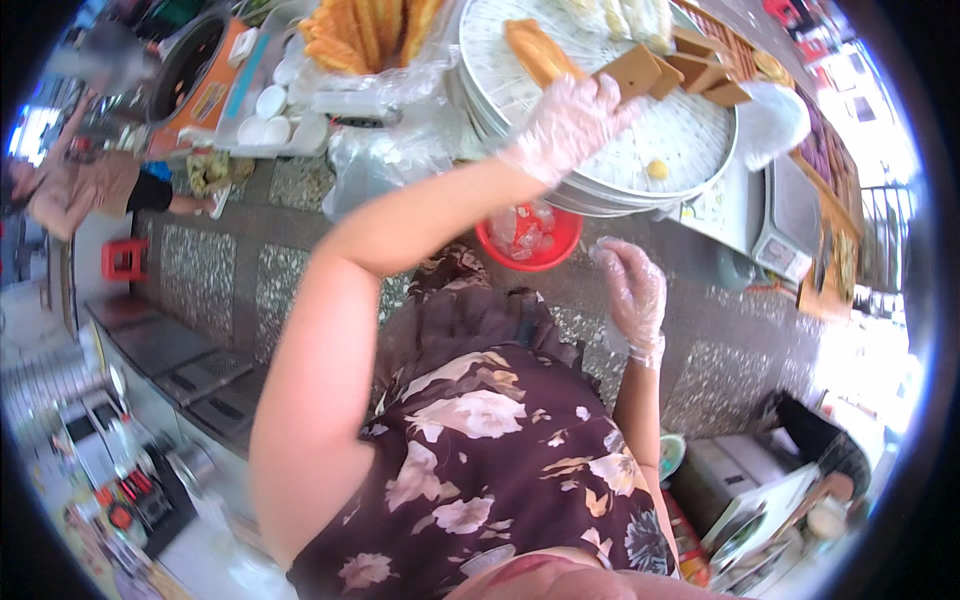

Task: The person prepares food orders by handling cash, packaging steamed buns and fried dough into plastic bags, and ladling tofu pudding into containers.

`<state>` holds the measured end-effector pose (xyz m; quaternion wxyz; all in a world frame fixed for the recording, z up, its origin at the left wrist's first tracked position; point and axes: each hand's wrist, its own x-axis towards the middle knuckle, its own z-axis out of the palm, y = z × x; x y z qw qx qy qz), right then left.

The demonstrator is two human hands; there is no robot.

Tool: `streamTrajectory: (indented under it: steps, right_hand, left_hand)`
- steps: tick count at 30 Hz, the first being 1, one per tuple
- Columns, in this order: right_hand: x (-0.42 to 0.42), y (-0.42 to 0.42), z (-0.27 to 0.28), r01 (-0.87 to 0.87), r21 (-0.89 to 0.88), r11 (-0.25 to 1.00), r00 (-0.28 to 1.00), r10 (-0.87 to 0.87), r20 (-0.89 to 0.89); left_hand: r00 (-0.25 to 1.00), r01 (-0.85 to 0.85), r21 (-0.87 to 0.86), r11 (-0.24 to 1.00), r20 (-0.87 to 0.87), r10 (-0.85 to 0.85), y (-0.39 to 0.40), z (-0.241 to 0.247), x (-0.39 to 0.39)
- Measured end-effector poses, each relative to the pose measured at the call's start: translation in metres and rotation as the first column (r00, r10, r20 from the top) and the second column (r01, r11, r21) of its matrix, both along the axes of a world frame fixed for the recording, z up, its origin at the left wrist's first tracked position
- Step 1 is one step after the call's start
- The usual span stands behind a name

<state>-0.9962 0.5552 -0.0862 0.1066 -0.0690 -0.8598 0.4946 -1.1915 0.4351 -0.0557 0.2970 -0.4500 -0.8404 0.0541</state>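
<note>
My left hand point(566, 124), in a clear plastic glove, reaches over a round metal tray point(697, 169). Its fingers are bent at the near edge of a brown flat slab of food point(630, 71); whether they grip it cannot be told. More brown slabs point(694, 67) stand just to the right. A golden fried piece point(536, 49) lies beyond my left fingertips, and a small yellow piece point(657, 169) rests near the tray's front right. My right hand point(634, 292), also gloved, hangs below the tray with loosely curled fingers and nothing visible in it.
Fried dough sticks point(367, 34) and plastic bags point(375, 161) are left of the tray. A red basin point(529, 244) with clear plastic sits below it. A scale-like grey device point(787, 217) is at right. Another person point(90, 184) is at far left, near a red stool point(124, 259).
</note>
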Motion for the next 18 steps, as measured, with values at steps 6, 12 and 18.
streamTrajectory:
  steps: [6,12,18]
  right_hand:
    - [0.004,0.014,-0.036,-0.069,-0.153,0.986,0.994,0.082,0.079]
    - [-0.011,-0.025,-0.076,-0.223,-0.152,0.963,0.94,0.254,0.229]
    - [-0.043,-0.083,-0.106,-0.279,-0.116,0.953,0.871,0.302,0.388]
  left_hand:
    - [0.872,-0.382,0.513,0.769,0.477,0.115,-0.061,-0.08,0.061]
    - [0.091,-0.996,0.091,0.027,0.995,0.033,-0.194,-0.255,0.064]
    - [-0.027,-0.929,0.14,-0.342,0.897,0.441,-0.179,-0.295,0.042]
